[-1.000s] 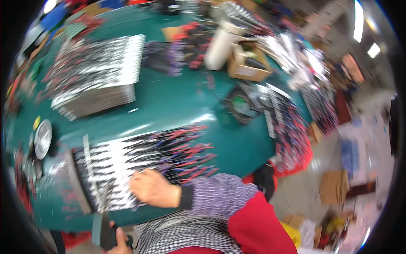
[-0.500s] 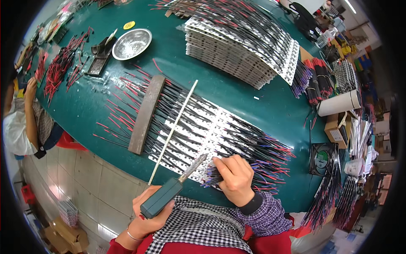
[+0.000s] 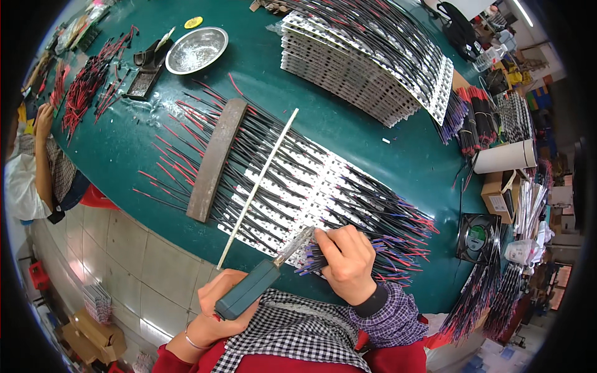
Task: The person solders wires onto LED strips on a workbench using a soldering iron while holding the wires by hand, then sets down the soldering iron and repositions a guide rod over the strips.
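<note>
A soldering iron (image 3: 249,291) with a dark green block handle is gripped in my left hand (image 3: 219,297). Its crusted metal tip slants up to the right, close by the right fingertips; whether they touch, I cannot tell. My right hand (image 3: 350,261) pinches a bunch of black and blue wires (image 3: 315,257) at the near edge of a white circuit board panel (image 3: 318,198). Rows of black wires lie across this panel, with red ends to the left and red and blue ends to the right. A brown flat bar (image 3: 216,161) and a thin pale stick (image 3: 257,186) rest across the left-hand wires.
Behind the panel stands a tall stack of white boards (image 3: 348,78) topped with wires. A metal bowl (image 3: 197,51), a small dark tray (image 3: 142,84) and loose red-black wires (image 3: 84,99) lie far left. A small fan (image 3: 478,237) stands right. Another person's arm (image 3: 43,149) is at the left edge.
The soldering iron has moved up and to the right, bringing its tip closer to my right fingertips. My right hand keeps its pinch on the wires. The whole view has shifted slightly.
</note>
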### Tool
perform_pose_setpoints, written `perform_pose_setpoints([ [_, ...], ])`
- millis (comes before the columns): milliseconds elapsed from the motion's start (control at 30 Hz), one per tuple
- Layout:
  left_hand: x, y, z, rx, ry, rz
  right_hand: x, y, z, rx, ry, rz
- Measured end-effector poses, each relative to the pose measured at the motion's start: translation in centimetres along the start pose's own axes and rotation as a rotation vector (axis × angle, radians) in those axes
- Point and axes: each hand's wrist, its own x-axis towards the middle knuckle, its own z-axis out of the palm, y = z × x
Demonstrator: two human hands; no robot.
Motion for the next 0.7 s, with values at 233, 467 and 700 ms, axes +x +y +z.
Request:
perform_pose_setpoints([
  [233,-0.11,-0.17,-0.34,0.019,-0.036,-0.014,0.14,-0.18,0.03,-0.02,-0.014,0.008],
  [467,-0.63,-0.31,-0.42,0.085,0.029,0.101,-0.02,-0.05,-0.03,-0.041,-0.041,-0.019],
  [700,-0.79,0.36,-0.82,0.039,0.07,0.066,0.06,-0.23,-0.14,-0.01,-0.038,0.01],
])
